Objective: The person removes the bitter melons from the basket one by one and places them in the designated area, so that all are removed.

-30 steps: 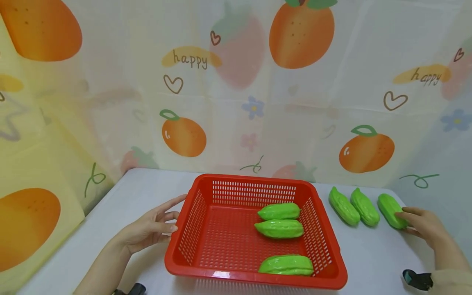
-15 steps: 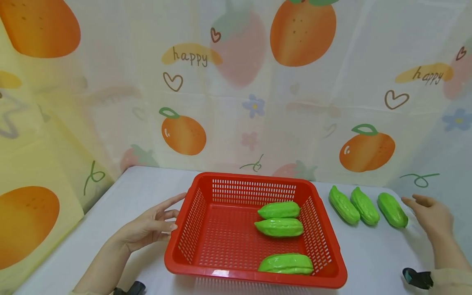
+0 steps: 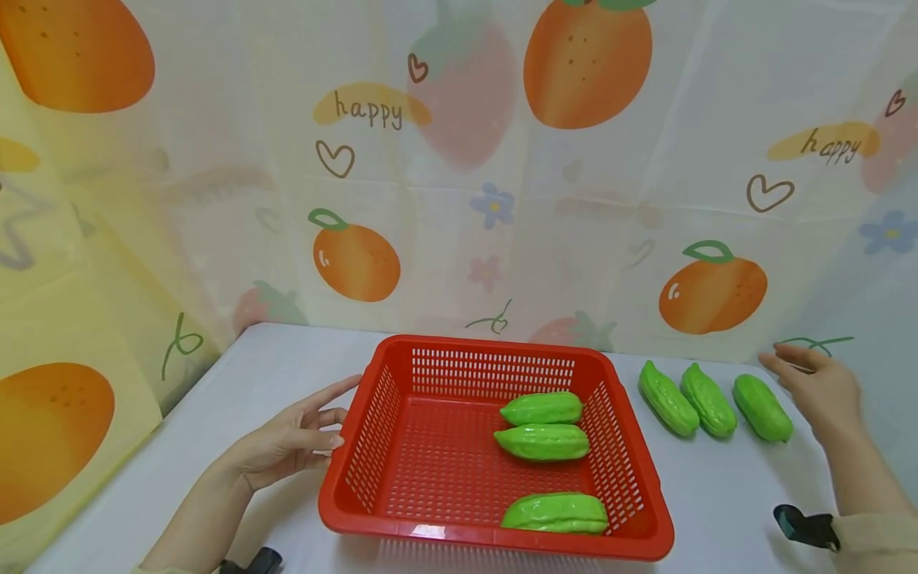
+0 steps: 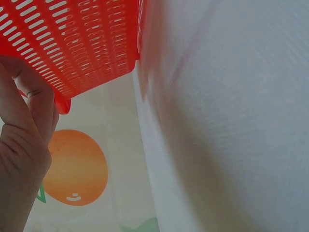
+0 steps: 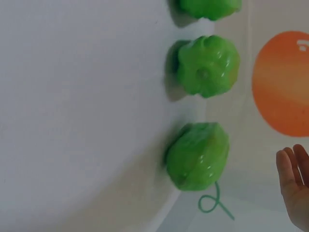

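Note:
In the head view, a red plastic basket (image 3: 495, 546) holds three shiny green bitter melons, among them a front one (image 3: 555, 513) near the wall. My left hand (image 3: 290, 442) touches the basket's left rim from outside, fingers spread along it; the left wrist view shows this hand (image 4: 29, 116) at the basket wall (image 4: 96, 63). Three more bitter melons lie right of the basket: a left one (image 3: 667, 399), a middle one (image 3: 708, 400) and a right one (image 3: 763, 408). My right hand (image 3: 825, 391) hovers above and right of the last, fingers extended, holding nothing.
A white-covered table (image 3: 724, 494) bears everything. Behind it hangs a fruit-printed curtain (image 3: 445, 239), and a yellow-toned sheet (image 3: 64, 319) borders the left side. A black strap device (image 3: 806, 528) sits on the right wrist.
My right hand lets go of the rightmost bitter melon, draws back to the right, then rises and shifts slightly left. The left hand and basket stay put.

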Demonstrator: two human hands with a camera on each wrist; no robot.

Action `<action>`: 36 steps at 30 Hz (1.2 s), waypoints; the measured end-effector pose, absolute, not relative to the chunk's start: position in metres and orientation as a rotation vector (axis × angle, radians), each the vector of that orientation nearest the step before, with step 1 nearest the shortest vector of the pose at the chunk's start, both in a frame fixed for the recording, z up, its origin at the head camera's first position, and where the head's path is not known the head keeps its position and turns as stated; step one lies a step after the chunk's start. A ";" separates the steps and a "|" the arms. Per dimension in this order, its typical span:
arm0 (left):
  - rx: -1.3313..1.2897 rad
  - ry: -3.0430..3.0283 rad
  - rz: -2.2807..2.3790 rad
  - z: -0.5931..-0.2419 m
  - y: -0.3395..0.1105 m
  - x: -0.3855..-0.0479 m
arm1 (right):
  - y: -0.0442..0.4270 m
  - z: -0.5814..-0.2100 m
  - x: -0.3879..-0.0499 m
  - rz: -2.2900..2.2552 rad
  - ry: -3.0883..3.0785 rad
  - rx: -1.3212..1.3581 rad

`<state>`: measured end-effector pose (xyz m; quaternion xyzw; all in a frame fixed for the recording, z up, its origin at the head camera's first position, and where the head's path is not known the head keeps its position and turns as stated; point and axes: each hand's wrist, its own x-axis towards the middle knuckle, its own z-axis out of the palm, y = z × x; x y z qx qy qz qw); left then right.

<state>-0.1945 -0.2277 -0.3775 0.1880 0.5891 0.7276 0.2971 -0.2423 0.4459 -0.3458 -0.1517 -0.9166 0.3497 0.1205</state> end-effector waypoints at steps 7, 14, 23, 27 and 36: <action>0.505 1.565 1.928 -0.377 -0.228 -0.195 | 0.426 -0.341 -0.245 1.162 -2.644 -0.262; 0.486 1.575 1.926 -0.376 -0.227 -0.195 | 0.395 -0.330 -0.248 1.137 -2.676 -0.141; 0.503 1.563 1.928 -0.377 -0.226 -0.195 | 0.361 -0.313 -0.247 1.147 -2.712 -0.029; 0.505 1.561 1.927 -0.378 -0.226 -0.196 | 0.349 -0.310 -0.247 1.115 -2.738 0.030; 0.493 1.573 1.926 -0.378 -0.228 -0.195 | 0.323 -0.309 -0.246 1.102 -2.727 0.208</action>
